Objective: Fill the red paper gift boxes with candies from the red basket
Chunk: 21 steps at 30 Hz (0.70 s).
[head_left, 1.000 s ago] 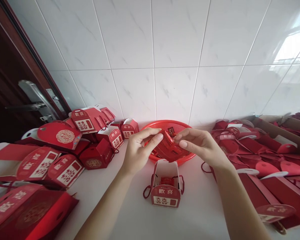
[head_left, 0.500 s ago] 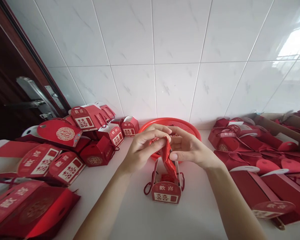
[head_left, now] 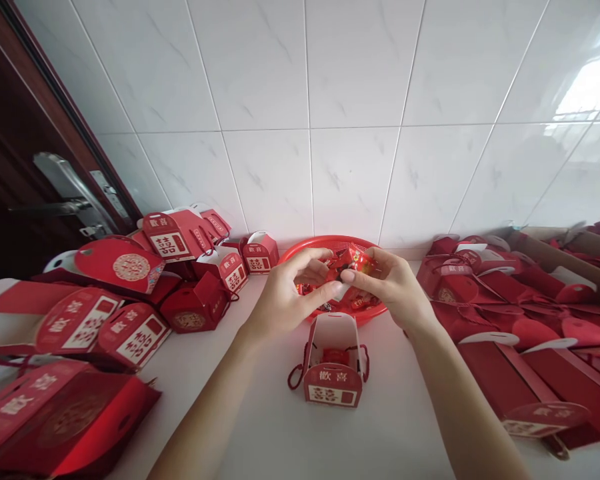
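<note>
My right hand is closed on a shiny red candy packet, thumb pressed on its front. My left hand meets the packet's left side, with its thumb in front and fingers curled; its exact grip is partly hidden. A small whitish piece shows between the two thumbs. Both hands are over a red plastic basket that contains more wrapped candies. Nearer me stands a small red gift box with an open top, cord handles at its sides and something red inside.
Red gift boxes are piled along the left side. More red boxes, some flattened, lie at the right beside a brown carton. A white tiled wall rises behind the basket. At the far left is a dark door with a metal handle.
The red packet that both hands held over the gift box is gone from them, and red shows inside the box. My hands have moved back over the basket and hold another packet.
</note>
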Tool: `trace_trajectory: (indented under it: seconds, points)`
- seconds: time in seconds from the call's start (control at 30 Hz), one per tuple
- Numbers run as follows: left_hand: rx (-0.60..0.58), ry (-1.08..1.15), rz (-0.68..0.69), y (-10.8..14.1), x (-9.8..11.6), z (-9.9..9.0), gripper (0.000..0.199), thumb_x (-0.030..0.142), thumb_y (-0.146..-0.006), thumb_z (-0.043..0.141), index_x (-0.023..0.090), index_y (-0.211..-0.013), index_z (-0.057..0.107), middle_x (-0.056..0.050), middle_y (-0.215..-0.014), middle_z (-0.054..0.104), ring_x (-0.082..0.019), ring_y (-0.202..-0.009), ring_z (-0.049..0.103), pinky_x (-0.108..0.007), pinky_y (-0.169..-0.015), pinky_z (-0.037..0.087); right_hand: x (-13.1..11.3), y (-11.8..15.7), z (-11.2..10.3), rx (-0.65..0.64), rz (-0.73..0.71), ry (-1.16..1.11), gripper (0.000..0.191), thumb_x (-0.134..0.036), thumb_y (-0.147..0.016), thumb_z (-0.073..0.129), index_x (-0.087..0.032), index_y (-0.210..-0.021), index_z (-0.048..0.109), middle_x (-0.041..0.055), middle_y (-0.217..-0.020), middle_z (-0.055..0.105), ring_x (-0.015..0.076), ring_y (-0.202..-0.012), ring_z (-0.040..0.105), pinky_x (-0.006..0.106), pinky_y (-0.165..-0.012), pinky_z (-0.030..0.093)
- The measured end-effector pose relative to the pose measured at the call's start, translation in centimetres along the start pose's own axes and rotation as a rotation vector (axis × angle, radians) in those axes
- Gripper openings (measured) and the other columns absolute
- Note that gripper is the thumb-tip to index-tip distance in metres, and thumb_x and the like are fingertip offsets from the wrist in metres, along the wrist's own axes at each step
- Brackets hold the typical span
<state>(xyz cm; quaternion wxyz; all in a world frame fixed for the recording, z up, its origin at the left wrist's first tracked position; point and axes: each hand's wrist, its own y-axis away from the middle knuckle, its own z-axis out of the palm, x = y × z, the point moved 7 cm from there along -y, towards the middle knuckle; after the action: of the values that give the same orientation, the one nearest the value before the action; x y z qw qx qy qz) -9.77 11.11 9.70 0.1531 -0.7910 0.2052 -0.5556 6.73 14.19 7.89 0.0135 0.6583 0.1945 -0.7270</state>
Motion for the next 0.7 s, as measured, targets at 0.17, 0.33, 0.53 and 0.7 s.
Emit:
trace_trajectory:
  seconds: [0.17,0.33,0.53,0.7]
  points:
    - [0.002,-0.006,0.027,0.0,-0.1,0.1,0.038,0.034,-0.087,0.075,0.023,-0.123,0.067,-0.006,-0.104,0.076,-0.022,-0.1,0.072,-0.035,-0.09,0.06,-0.6,0.0,-0.7,0.01,-0.054,0.049,0.042,-0.057,-0.08,0.077,-0.017,-0.082,0.065,-0.0025,-0.063,0.056,0.0096,-0.054,0.048,0.023,-0.05,0.036]
    - [-0.025,0.002,0.049,0.0,0.3,0.3,0.037,0.035,-0.088,0.075,0.024,-0.122,0.068,-0.005,-0.102,0.078,-0.021,-0.097,0.073,-0.033,-0.088,0.06,-1.4,0.0,-1.5,0.045,-0.15,0.009,0.036,-0.05,-0.08,0.08,-0.017,-0.074,0.066,-0.0019,-0.063,0.056,0.009,-0.056,0.044,0.023,-0.052,0.035]
    - [-0.041,0.053,0.092,0.1,0.7,0.4,0.034,0.034,-0.088,0.075,0.025,-0.12,0.069,-0.003,-0.097,0.077,-0.018,-0.089,0.073,-0.028,-0.082,0.059,-0.8,-0.2,-1.5,0.045,-0.109,-0.075,0.034,-0.049,-0.078,0.081,-0.018,-0.074,0.067,-0.0008,-0.065,0.06,0.0099,-0.057,0.046,0.023,-0.051,0.036]
    - [-0.068,-0.024,0.064,0.0,0.7,-0.5,0.022,0.04,-0.093,0.067,0.022,-0.106,0.069,-0.004,-0.099,0.073,-0.019,-0.095,0.07,-0.029,-0.085,0.056,-0.9,-0.2,-2.4,0.131,-0.134,0.007,0.036,-0.052,-0.077,0.081,-0.018,-0.075,0.068,0.0012,-0.066,0.064,0.0118,-0.058,0.052,0.024,-0.052,0.041]
